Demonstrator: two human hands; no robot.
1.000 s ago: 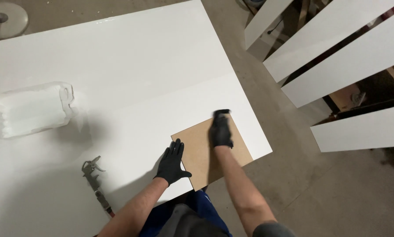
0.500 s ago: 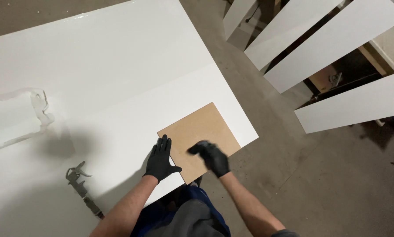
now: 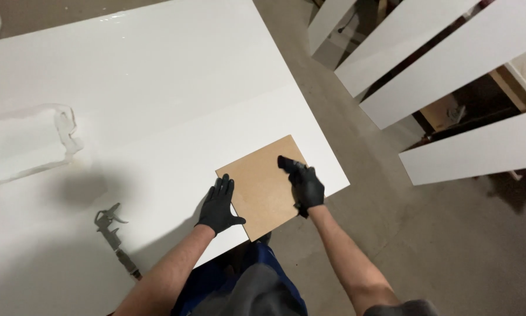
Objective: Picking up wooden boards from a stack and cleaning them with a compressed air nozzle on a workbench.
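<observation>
A square brown fibreboard panel (image 3: 260, 184) lies at the near right corner of a large white tabletop (image 3: 157, 88), its near corner jutting over the edge. My left hand (image 3: 219, 205), in a black glove, rests flat with fingers spread on the white surface and touches the panel's left edge. My right hand (image 3: 304, 186), also gloved in black, sits on the panel's right side, closed around a small dark block (image 3: 286, 161) that presses on the board.
A translucent white wrapped bundle (image 3: 26, 143) lies at the table's left. A grey metal trigger tool (image 3: 115, 234) lies near the front edge. Long white boards (image 3: 450, 64) lean in a rack at the right, above a concrete floor (image 3: 450, 263).
My right hand with the dark block has drawn back from the panel's far edge toward me, onto its right side. My left hand stays at the panel's left edge.
</observation>
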